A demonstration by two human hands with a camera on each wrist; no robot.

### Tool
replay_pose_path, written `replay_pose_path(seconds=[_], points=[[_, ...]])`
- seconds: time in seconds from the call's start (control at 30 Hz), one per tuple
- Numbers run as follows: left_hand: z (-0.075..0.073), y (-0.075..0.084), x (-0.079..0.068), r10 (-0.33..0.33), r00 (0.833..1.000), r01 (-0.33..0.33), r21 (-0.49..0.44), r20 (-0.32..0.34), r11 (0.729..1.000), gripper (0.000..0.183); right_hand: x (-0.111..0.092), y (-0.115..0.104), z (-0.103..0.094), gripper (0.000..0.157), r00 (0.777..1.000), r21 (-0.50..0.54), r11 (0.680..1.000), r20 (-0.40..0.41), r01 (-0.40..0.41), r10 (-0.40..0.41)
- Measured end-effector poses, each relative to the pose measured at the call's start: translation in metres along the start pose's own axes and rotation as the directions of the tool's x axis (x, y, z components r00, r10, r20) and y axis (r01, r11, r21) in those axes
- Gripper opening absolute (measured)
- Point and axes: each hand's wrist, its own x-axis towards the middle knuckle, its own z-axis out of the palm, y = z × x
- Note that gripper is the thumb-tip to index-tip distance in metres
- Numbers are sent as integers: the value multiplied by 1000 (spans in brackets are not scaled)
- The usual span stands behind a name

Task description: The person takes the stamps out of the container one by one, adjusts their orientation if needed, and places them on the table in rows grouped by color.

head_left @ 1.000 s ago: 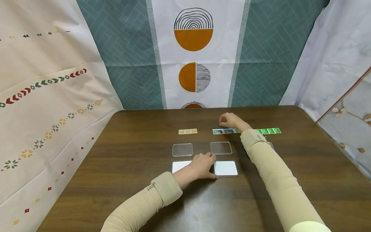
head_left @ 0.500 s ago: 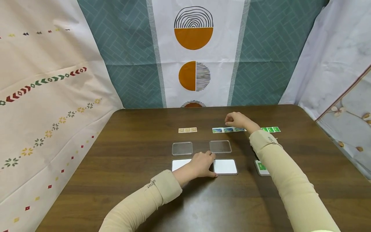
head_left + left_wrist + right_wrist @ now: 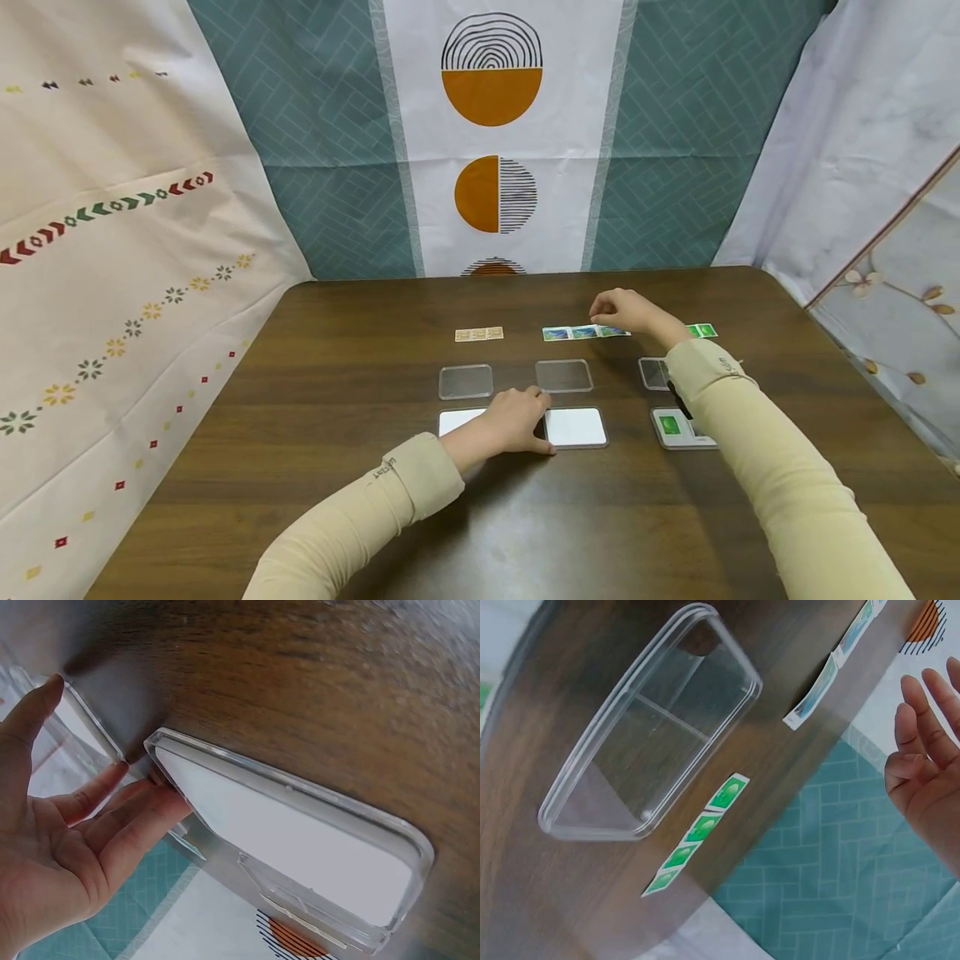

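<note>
My left hand rests between two clear cases with white inserts. Its thumb and index fingertip touch the left edge of the middle case, one at each corner, as the left wrist view shows; its other fingers lie beside the left case. Just above the right end of a strip of blue stamps, my right hand hovers with fingers loosely bent. No stamp shows between them in the right wrist view. Farther right lie green stamps, partly hidden by my arm in the head view.
Clear lids lie behind the cases: left, middle and right. The right case holds a green stamp on its white insert and is partly behind my sleeve. Tan stamps lie at the back left.
My right hand has shifted right along the blue stamps to their right end, and the arm has uncovered the right case with its green stamp. My left hand stays at the middle case.
</note>
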Motion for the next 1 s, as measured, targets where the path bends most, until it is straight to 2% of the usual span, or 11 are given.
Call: replay_pose_path(seconds=[0.23,0.57,1.0], points=[[-2,-1,-2,-4,1000,4,13,4,1000,68,-7,4,0,15,1000,-10,1000,5,22,-22],[-5,0,-3,4,999,-3,-24,37,1000,73,-27,5,0,17,999,-5,999,26,34,-34],[-10,-2,-3,7,999,-5,-67,38,998,64,-60,3,1,17,993,-4,993,20,114,-114]])
